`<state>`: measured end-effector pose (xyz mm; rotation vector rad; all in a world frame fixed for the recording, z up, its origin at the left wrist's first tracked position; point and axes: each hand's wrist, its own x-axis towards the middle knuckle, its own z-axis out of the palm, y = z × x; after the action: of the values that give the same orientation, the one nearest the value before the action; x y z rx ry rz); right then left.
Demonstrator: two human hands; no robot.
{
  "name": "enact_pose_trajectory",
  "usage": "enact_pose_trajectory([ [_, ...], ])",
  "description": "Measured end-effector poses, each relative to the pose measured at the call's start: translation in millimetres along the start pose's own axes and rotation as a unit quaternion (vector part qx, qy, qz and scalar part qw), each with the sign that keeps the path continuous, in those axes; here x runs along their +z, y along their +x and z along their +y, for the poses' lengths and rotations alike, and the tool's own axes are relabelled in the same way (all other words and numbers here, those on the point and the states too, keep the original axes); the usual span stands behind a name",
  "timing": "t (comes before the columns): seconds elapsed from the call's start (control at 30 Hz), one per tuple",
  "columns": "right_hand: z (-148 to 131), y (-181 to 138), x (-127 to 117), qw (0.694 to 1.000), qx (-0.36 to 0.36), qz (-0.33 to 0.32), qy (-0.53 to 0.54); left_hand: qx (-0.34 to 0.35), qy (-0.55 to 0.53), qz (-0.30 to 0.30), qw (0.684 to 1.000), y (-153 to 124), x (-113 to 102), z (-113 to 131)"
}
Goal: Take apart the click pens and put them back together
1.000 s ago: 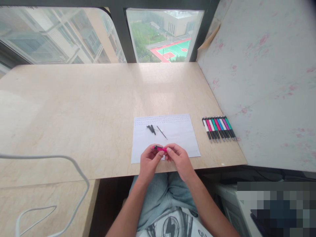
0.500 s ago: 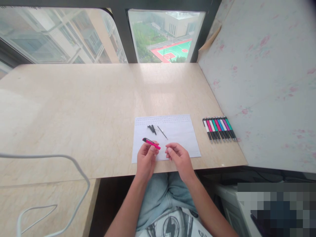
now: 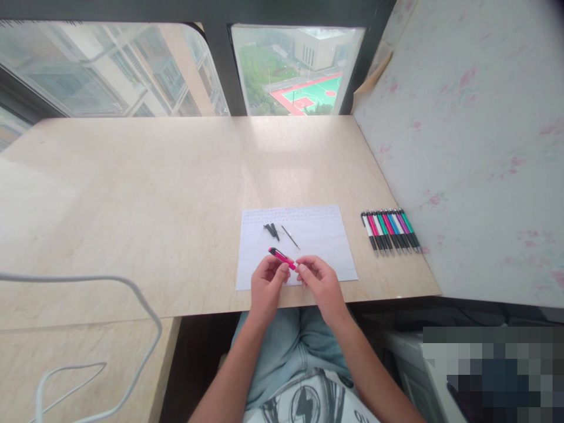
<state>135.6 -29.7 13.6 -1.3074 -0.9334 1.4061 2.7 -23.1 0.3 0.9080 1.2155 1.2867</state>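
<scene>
My left hand (image 3: 268,286) is closed around a pink pen barrel (image 3: 282,257) with a black clip end pointing up and left. Just at the barrel's lower right end, my right hand (image 3: 321,281) pinches with thumb and fingertips; whatever is in that pinch is too small to make out. Both hands are over a white sheet of paper (image 3: 317,235) with lines of handwriting along its top. Beyond the hands, several black pen parts (image 3: 272,231) lie on the paper, and beside them is a thin dark refill (image 3: 290,237).
Several assembled pens (image 3: 390,231) in various colours lie in a row at the right, near the flowered wall (image 3: 480,164). A grey cable (image 3: 145,305) loops across the left side of the beige desk (image 3: 154,205). The desk's front edge is close to my lap.
My left hand has moved right with the pink barrel, bringing its lower end up to my right hand's fingertips. The right hand has stayed nearly in place.
</scene>
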Motion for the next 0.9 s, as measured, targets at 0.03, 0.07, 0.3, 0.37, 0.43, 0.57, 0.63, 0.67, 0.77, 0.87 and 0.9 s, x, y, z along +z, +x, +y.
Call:
enact_pose_trajectory([
  [0.03,0.0,-0.1,0.1,0.999,-0.017,0.0,-0.028,-0.001,0.0,-0.001,1.0,0.5,0.2,0.1],
  [0.07,0.0,-0.3,0.4,0.998,-0.032,-0.001,-0.054,-0.001,-0.001,-0.002,1.0,0.9,0.5,0.3],
  [0.3,-6.1,-1.8,-0.3,0.999,-0.006,-0.048,-0.008,-0.017,-0.015,-0.022,0.999,1.0,-2.8,0.0],
  [0.37,-10.0,-1.6,-1.8,0.997,0.016,-0.069,0.021,-0.02,-0.021,-0.037,0.999,1.0,-4.7,-0.7],
  [0.43,-13.2,-1.0,-3.2,0.996,0.026,-0.084,0.034,-0.02,-0.018,-0.054,0.998,1.2,-5.3,-0.7],
  [0.57,-15.0,0.6,-7.6,0.992,0.037,-0.117,0.02,-0.004,0.014,-0.072,0.997,1.5,-2.8,1.3],
  [0.63,-14.3,2.3,-11.5,0.993,0.027,-0.118,-0.013,-0.003,0.017,-0.065,0.998,1.3,-1.0,1.9],
  [0.67,-13.9,3.8,-13.8,0.993,0.018,-0.107,-0.035,-0.004,0.016,-0.058,0.998,1.1,-0.3,2.1],
  [0.77,-13.5,12.2,-21.1,0.99,-0.023,-0.034,-0.137,-0.008,0.011,-0.043,0.999,0.5,0.7,2.5],
  [0.87,-13.8,26.7,-26.4,0.948,-0.084,0.045,-0.304,-0.013,0.011,-0.047,0.999,0.2,0.8,3.6],
  [0.9,-13.9,32.2,-27.2,0.926,-0.104,0.062,-0.357,-0.015,0.011,-0.049,0.999,0.1,0.8,4.1],
])
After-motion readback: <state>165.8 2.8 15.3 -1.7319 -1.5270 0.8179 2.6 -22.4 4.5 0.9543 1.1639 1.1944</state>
